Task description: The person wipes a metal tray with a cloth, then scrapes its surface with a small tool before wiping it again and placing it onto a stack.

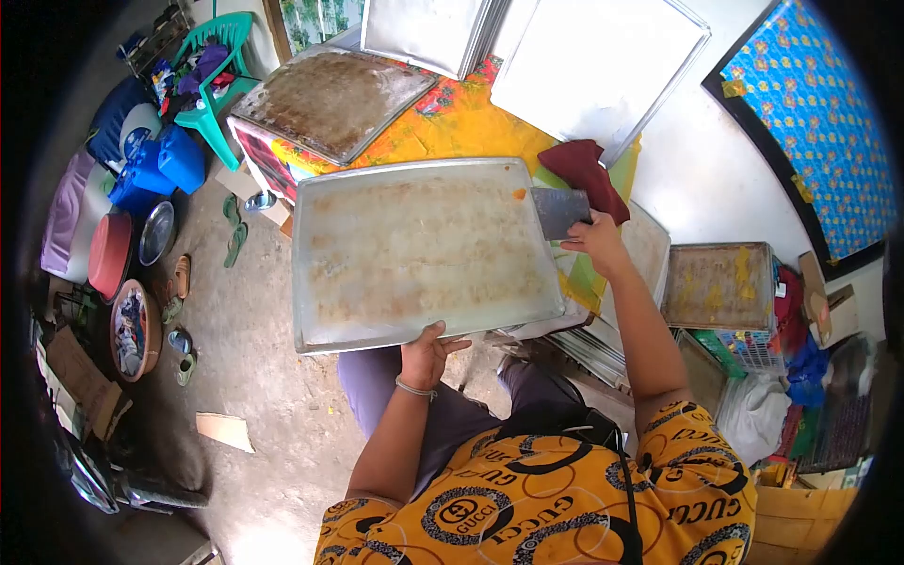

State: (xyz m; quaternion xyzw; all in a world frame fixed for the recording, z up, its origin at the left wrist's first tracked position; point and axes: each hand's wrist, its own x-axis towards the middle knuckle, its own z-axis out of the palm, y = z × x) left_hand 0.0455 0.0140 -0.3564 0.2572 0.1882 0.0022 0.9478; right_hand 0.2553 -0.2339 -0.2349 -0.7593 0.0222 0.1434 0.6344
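A large metal baking tray [424,250] with brownish stains is held out in front of me, tilted slightly. My left hand [428,358] grips its near edge, thumb on top of the rim and fingers beneath. At the tray's right edge, my right hand [595,237] is closed on a flat dark scraper [559,213], whose blade overlaps the rim in this view. A small orange spot lies on the tray's upper right corner. Just beyond the scraper is a dark red cloth [586,174] on the table.
Another stained tray [330,102] lies on the table with the yellow flowered cover [443,134]. Clean trays [593,66] lean at the back. A stained tray [718,285] sits atop a crate at right. Slippers [234,243], basins and a green chair [209,118] are at left.
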